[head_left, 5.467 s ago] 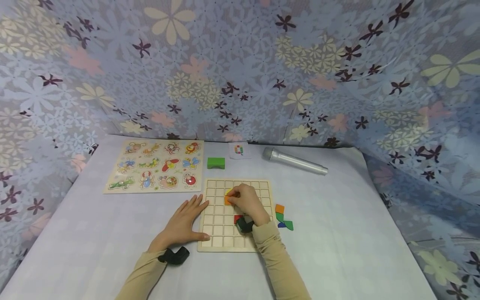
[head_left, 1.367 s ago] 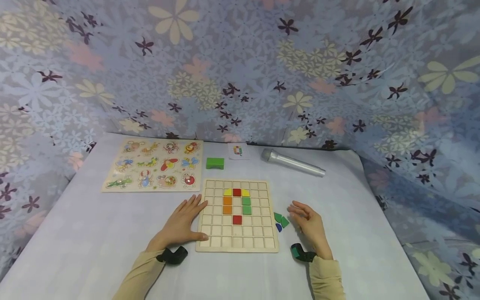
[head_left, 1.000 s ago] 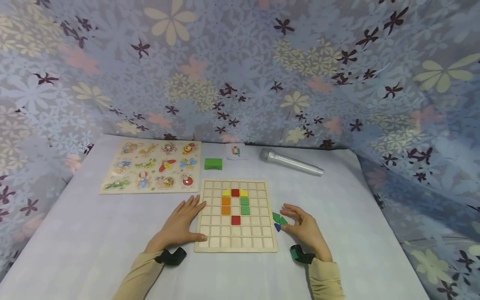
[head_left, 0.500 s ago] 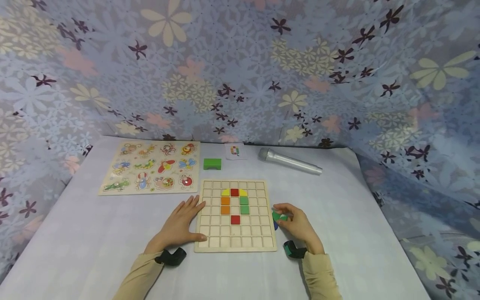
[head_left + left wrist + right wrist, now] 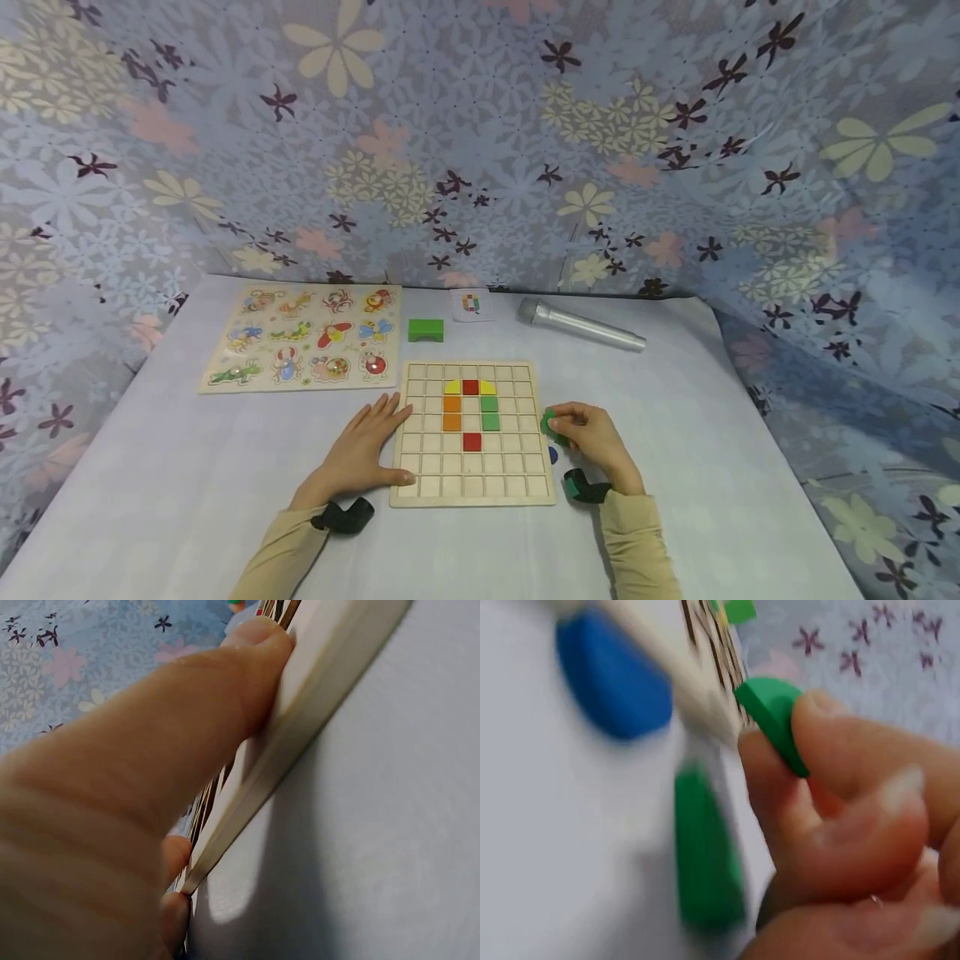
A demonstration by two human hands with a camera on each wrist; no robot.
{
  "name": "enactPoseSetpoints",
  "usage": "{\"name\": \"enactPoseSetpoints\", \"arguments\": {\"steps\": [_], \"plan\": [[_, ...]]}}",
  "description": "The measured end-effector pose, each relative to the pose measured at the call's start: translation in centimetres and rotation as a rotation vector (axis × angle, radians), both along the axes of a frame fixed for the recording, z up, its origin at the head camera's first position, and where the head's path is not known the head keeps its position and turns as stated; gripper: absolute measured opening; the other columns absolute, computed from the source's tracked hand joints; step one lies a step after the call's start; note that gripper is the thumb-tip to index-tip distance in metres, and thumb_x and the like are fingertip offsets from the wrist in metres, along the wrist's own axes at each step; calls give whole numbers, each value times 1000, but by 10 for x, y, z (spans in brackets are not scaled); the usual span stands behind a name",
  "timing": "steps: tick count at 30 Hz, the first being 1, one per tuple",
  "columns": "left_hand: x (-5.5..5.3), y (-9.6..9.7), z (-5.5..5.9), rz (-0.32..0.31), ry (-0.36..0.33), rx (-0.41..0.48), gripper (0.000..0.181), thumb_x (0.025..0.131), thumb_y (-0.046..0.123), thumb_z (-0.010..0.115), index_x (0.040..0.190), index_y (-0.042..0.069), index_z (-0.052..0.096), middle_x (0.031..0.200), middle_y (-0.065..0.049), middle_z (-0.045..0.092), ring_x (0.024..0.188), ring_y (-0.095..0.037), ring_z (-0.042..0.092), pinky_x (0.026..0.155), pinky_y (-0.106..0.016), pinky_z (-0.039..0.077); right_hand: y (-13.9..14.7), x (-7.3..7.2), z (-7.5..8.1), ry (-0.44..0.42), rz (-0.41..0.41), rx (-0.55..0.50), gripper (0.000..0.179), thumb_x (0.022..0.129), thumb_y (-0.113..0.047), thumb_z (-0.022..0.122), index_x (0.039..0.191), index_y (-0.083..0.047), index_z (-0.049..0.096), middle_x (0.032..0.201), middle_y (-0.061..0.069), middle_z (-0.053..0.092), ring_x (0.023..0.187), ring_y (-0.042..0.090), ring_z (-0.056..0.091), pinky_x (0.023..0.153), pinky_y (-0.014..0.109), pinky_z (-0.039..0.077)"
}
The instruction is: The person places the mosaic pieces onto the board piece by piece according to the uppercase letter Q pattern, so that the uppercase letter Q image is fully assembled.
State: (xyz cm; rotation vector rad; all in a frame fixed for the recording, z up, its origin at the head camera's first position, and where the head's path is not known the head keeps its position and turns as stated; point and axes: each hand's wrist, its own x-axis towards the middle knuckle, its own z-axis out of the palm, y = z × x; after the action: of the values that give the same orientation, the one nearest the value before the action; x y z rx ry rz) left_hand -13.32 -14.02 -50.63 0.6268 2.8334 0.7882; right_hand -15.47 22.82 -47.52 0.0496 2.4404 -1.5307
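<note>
Head view: green piece (image 5: 553, 426) pinched in right hand (image 5: 592, 439), lifted just off the right edge of the grid board (image 5: 525, 485). Right wrist view shows fingers (image 5: 832, 825) curled, thumb and forefinger clamping the green piece (image 5: 774, 720) by its flat faces; picture is blurred. A blue piece (image 5: 552, 455) lies on the cloth just below the hand, close to the board's edge; a second green piece (image 5: 705, 859) lies beside it in the wrist view.

Left hand (image 5: 363, 450) lies flat, fingers straight, spread along the board's left edge. Left wrist view: a fingertip (image 5: 259, 645) presses the board's side wall (image 5: 315, 697).

Board holds yellow, red, orange and green tiles in its upper middle; lower rows and outer columns open. Bare table cloth (image 5: 712, 467) right of the hand. At the back: animal puzzle (image 5: 300, 337), green block (image 5: 426, 330), small card (image 5: 472, 304), silver microphone (image 5: 581, 324).
</note>
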Motion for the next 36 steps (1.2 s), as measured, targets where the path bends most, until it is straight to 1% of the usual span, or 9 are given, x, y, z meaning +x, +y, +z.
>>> {"name": "enactPoseSetpoints", "arguments": {"steps": [1,4,7,8,12,16,20,29,36], "plan": [[0,0,0,-1,0,0,104,68,56,79,150,10,35,161,-14,21,151,-34,15,123,-51,12,-7,2,8,8,6,-19,28,93,-10,63,116,6,63,83,6,67,56,8,47,50,20,43],[0,-1,0,-2,-1,0,104,68,57,78,150,9,35,161,-14,21,151,-34,15,123,-51,13,-27,-1,11,19,49,-79,24,91,-8,65,110,7,63,84,6,68,57,9,48,50,19,42],[0,-1,-1,-3,9,7,104,68,55,79,150,9,36,161,-15,21,150,-35,16,122,-52,13,-48,-9,2,23,112,-113,21,89,-11,69,104,4,64,79,3,67,54,8,45,48,18,40],[0,-1,-1,-4,18,8,104,68,55,79,150,8,36,161,-16,22,150,-36,17,122,-52,14,-55,-12,-3,33,129,-103,20,88,-12,70,102,2,65,78,3,67,53,8,45,47,18,39],[-1,-1,-2,-11,32,16,104,68,55,79,150,8,36,160,-16,23,150,-36,18,122,-53,15,-85,-12,-3,87,172,-45,16,86,-13,73,94,-1,67,79,8,69,53,7,48,47,17,41],[-2,0,-3,-20,3,10,105,69,58,78,151,10,33,162,-14,19,151,-34,15,123,-51,12,-105,-6,-7,63,199,-61,14,87,-11,72,94,0,67,77,9,70,50,7,54,45,17,45],[-1,-1,-1,-16,-1,12,105,69,57,78,151,10,33,162,-14,19,151,-34,14,123,-51,12,-115,-1,-11,59,226,-73,12,88,-9,70,93,1,65,72,9,69,49,7,57,44,18,49],[-1,-2,1,-22,-5,12,104,69,57,78,151,9,34,161,-15,20,151,-34,15,123,-51,12,-121,3,-16,153,218,58,6,87,-10,71,88,-5,68,66,2,65,49,7,55,45,20,48],[-1,-3,2,-21,14,20,104,68,57,78,150,8,35,161,-17,21,150,-37,17,122,-53,13,-125,3,-15,224,232,134,4,88,-12,70,89,-8,69,78,3,68,59,6,54,54,18,47]]}}
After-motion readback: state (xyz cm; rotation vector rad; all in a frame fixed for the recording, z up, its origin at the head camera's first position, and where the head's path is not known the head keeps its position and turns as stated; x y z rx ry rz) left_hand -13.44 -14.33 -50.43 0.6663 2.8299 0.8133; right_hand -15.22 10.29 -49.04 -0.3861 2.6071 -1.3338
